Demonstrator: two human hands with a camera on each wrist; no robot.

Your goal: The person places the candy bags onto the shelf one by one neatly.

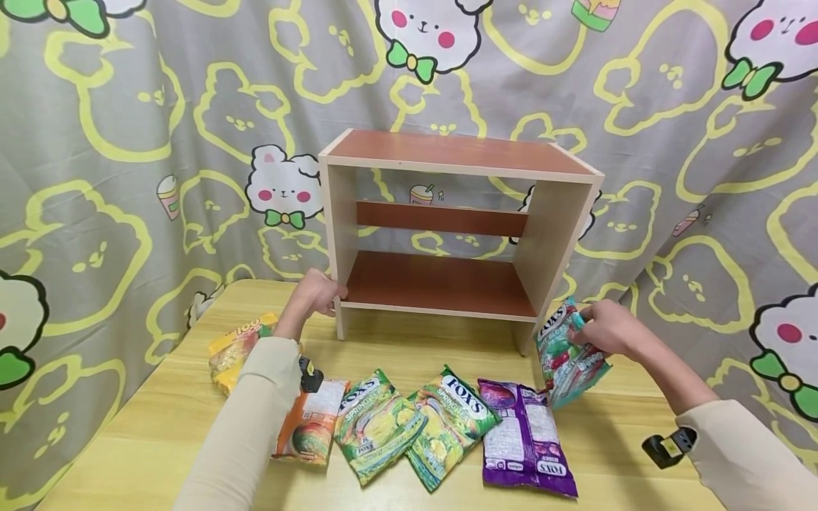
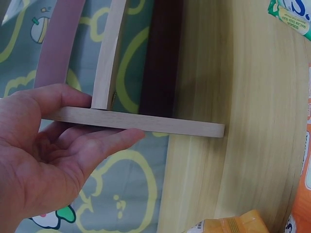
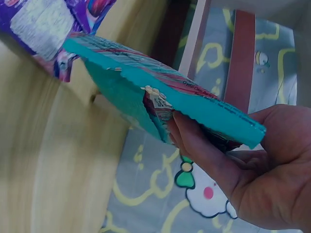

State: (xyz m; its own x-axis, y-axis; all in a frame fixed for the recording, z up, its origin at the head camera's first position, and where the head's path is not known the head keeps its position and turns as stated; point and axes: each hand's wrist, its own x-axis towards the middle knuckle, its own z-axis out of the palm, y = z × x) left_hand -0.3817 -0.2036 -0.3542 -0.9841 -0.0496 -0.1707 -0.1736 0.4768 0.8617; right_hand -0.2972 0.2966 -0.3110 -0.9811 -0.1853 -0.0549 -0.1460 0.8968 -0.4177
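Observation:
My left hand (image 1: 314, 292) grips the left side panel of a small wooden shelf (image 1: 441, 301). In the left wrist view the thumb lies on one face of the panel (image 2: 180, 124) and the fingers on the other. A teal Fox's candy bag (image 1: 562, 348) hangs tilted from my right hand (image 1: 610, 326), beside the shelf's right leg. The right wrist view shows the bag (image 3: 194, 104) edge-on, pinched between thumb and fingers, with its lower end near a purple bag (image 3: 46, 26).
Along the table (image 1: 147, 433) in front of the shelf lie a yellow bag (image 1: 233, 351), an orange bag (image 1: 313, 426), two green Fox's bags (image 1: 377, 429) and a purple Fox's bag (image 1: 527, 440). A patterned curtain (image 1: 211, 142) hangs behind.

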